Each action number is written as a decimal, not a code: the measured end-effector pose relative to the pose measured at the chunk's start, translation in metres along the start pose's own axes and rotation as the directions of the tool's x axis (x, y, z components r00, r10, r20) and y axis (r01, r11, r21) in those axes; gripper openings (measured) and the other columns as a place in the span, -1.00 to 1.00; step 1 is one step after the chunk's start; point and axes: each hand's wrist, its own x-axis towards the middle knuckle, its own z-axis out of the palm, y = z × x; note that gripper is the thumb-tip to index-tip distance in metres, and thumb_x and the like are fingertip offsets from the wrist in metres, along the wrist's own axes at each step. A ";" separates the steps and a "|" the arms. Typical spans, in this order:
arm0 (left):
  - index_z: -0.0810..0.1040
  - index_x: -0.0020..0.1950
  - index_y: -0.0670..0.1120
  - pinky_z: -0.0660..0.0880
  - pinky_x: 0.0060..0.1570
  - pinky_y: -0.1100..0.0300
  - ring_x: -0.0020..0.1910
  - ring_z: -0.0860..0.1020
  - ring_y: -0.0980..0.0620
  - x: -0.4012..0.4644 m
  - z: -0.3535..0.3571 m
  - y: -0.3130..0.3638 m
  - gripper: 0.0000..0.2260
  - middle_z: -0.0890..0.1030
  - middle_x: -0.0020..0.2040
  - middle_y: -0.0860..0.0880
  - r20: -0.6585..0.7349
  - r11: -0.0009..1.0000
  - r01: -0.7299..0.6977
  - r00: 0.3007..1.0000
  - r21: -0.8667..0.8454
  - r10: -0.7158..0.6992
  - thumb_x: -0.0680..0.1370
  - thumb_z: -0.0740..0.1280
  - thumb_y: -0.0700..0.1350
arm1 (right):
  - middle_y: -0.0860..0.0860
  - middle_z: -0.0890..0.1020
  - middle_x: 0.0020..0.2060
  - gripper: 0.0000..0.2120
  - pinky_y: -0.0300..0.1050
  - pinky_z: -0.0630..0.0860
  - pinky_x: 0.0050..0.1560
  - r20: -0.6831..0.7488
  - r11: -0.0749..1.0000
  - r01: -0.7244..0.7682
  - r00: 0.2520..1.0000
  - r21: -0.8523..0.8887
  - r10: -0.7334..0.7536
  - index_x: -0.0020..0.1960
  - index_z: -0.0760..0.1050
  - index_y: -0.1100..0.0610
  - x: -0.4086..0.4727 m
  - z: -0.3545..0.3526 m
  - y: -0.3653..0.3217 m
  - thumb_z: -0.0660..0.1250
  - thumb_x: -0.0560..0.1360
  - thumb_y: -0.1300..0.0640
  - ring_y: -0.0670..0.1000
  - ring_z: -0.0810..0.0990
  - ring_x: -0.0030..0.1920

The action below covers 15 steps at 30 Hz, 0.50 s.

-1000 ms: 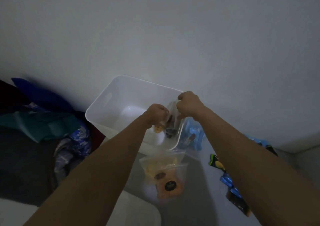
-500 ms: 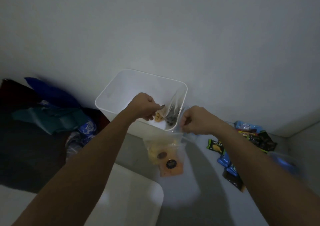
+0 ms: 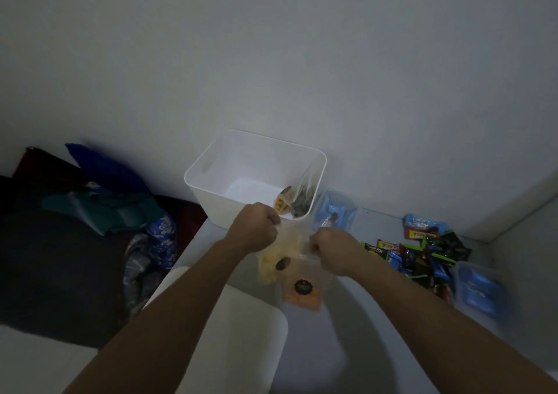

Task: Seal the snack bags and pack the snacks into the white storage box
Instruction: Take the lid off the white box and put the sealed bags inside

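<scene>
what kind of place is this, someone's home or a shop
Most likely a room in a home, dimly lit. A heap of clothes and fabric lies at the left, loose snack packets are scattered on a white surface by a bare wall, and a white storage box stands against that wall.

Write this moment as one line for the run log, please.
stage: sealing | left hand, right hand: pinching top of clear snack bag | white storage box: one bag inside
</scene>
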 end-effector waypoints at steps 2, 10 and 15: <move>0.69 0.00 -0.14 0.51 -0.11 0.24 -0.12 0.63 -0.04 0.001 -0.014 0.004 -0.76 0.69 -0.08 -0.09 -0.036 1.000 0.007 0.999 -0.024 -0.008 0.40 0.31 -0.26 | 0.15 0.54 0.08 -0.78 -0.02 0.51 0.05 0.033 0.999 -0.007 0.999 -0.046 0.008 0.10 0.53 0.19 -0.001 -0.006 0.002 0.24 0.48 0.27 0.16 0.57 0.09; 0.68 -0.04 -0.14 0.46 -0.17 0.22 -0.11 0.61 -0.04 0.001 -0.018 0.002 -0.79 0.68 -0.07 -0.10 0.080 0.998 0.050 0.995 0.027 -0.052 0.39 0.33 -0.29 | 0.11 0.54 0.19 -0.60 0.01 0.51 0.15 0.099 0.986 -0.108 0.990 0.129 0.095 0.28 0.41 0.06 0.002 0.024 0.003 0.34 0.45 0.12 0.12 0.53 0.17; 0.69 -0.07 -0.16 0.52 -0.22 0.22 -0.19 0.61 0.01 -0.001 -0.028 0.006 -0.84 0.69 -0.13 -0.11 0.108 0.999 0.049 0.993 0.006 -0.050 0.41 0.35 -0.25 | 0.11 0.63 -0.03 -0.81 -0.12 0.46 -0.02 0.051 0.996 -0.014 0.999 0.088 0.009 -0.03 0.58 0.16 -0.002 0.002 -0.002 0.28 0.40 0.30 0.12 0.59 0.03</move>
